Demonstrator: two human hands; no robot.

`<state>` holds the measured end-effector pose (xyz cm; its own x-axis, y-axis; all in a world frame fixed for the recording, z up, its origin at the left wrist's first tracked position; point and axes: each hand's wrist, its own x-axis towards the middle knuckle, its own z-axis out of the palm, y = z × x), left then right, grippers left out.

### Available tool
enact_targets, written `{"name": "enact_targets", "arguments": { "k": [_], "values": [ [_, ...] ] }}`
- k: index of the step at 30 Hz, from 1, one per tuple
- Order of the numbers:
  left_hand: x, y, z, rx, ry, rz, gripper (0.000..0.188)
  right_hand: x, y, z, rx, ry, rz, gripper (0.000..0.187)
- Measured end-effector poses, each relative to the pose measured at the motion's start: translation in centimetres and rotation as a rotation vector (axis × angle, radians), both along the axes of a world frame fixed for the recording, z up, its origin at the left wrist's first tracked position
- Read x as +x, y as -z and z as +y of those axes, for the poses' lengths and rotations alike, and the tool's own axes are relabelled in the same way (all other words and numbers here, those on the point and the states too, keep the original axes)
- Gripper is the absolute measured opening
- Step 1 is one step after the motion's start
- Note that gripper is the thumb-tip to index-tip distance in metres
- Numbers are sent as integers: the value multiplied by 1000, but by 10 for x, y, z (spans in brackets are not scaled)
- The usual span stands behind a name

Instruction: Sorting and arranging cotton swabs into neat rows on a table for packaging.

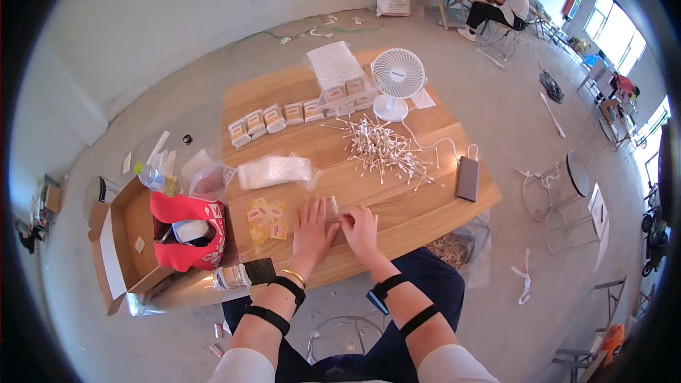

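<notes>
My left hand (310,230) lies flat on the wooden table (418,216), its fingers stretched out. Close beside it, my right hand (362,230) has thumb and fingers pinched together; what is between them is too small to make out. A small bundle of white cotton swabs (332,206) shows between the two hands, partly covered by them. Left of my left hand lie several yellow paper cards (267,220). Beyond my hands is a stack of clear plastic bags (274,171). A loose heap of cotton swabs (383,147) spreads farther back on the right.
A white fan (398,74) stands behind the heap, its cable running to a grey power bank (467,179). Packed swab packets (274,118) line the back left. An open cardboard box (120,241) and a red bag (213,259) are at the left. Stools (577,174) stand to the right.
</notes>
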<state>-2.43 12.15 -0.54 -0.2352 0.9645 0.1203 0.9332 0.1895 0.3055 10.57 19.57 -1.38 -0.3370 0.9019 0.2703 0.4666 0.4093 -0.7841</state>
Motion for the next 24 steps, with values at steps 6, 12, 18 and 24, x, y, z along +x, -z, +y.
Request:
{"name": "enact_targets", "arguments": {
  "k": [6, 12, 18, 24],
  "values": [
    [4, 1, -9, -42, 44, 133, 74, -7, -6, 35, -146, -47, 71, 9],
    [8, 5, -14, -97, 26, 138, 70, -35, -10, 46, -2, -107, -221, 9],
    [13, -2, -14, -13, 8, 94, 68, -32, -5, 64, 133, -87, -447, 7],
    [8, -4, -20, 22, 26, 29, 66, 32, -23, 87, 241, 186, -292, 25]
  ]
}}
